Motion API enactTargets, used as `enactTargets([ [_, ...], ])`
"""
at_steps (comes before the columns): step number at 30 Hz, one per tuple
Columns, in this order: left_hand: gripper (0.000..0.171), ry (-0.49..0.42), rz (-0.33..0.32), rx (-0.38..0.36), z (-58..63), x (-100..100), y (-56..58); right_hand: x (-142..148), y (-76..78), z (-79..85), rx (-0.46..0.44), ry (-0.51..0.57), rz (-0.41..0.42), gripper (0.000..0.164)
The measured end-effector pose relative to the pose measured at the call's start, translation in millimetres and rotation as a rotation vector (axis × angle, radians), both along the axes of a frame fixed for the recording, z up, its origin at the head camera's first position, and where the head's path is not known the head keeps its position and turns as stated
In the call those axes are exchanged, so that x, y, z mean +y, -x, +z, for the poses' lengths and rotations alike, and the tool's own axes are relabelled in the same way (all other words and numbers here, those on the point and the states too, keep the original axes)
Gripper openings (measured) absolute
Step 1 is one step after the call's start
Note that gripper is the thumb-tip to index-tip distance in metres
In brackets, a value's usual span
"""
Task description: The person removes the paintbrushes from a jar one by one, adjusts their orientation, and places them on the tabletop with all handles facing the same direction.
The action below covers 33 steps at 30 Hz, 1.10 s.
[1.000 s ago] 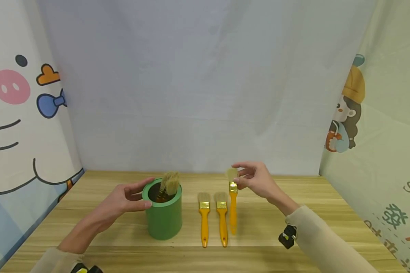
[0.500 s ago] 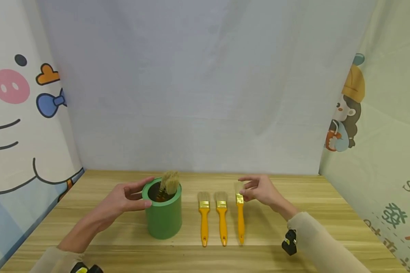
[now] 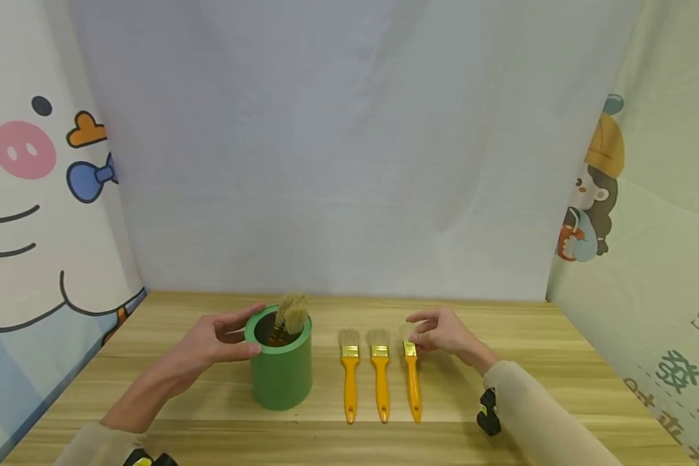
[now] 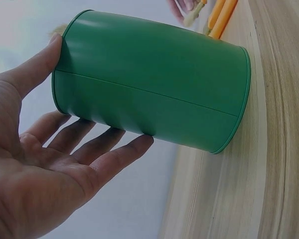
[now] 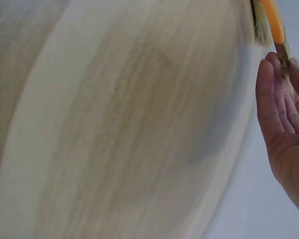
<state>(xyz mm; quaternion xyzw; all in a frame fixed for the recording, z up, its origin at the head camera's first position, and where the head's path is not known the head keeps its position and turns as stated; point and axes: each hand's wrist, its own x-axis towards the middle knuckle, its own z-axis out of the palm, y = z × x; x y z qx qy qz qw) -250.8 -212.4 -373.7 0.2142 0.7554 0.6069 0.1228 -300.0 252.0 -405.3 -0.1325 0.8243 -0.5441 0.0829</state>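
At the left of the table stands a green cylindrical can (image 3: 282, 383), upright, with the bristles of some paintbrushes (image 3: 292, 314) sticking out of its top. My left hand (image 3: 206, 343) grips the can near its rim; in the left wrist view the thumb is at the top edge and the fingers lie along the side wall. My right hand (image 3: 445, 333) pinches the bristle end of an orange-handled paintbrush (image 3: 413, 388), handle toward me. Left of it lie two similar brushes, a middle paintbrush (image 3: 381, 385) and a left paintbrush (image 3: 350, 386), side by side with bristles pointing away.
The wood-grain table (image 3: 320, 446) ends at the back against a pale cloth (image 3: 349, 162). Printed curtains flank both sides, one with a pig-nosed cartoon (image 3: 23, 150), the other with a cartoon figure (image 3: 594, 200).
My right hand has lowered and moved slightly right and toward me with the paintbrush, bringing it into line beside the other two. The left hand and can have stayed put.
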Motion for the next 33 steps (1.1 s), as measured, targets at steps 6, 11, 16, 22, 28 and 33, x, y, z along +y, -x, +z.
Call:
enactTargets([
  [6,0.083,0.001,0.005,-0.001,0.2,1,-0.2,2,8.3,-8.7,-0.005,-0.026,0.012,0.045],
  [11,0.082,0.0,0.005,0.006,0.2,0,-0.1,0,14.0,-14.2,0.018,-0.049,0.024,0.042],
  [16,0.082,-0.007,-0.004,0.02,-0.8,1,0.6,0,15.3,-16.7,0.073,-0.144,0.013,0.039],
  [22,0.081,-0.008,-0.009,0.022,-1.1,1,0.7,2,14.9,-17.8,0.145,-0.23,0.01,0.036],
  [28,0.082,0.006,0.002,0.012,0.8,0,-0.5,0,15.6,-16.3,0.156,-0.248,0.015,0.035],
  [33,0.082,0.014,0.003,0.004,2.0,1,-1.7,1,17.1,-16.9,0.197,-0.323,0.023,0.035],
])
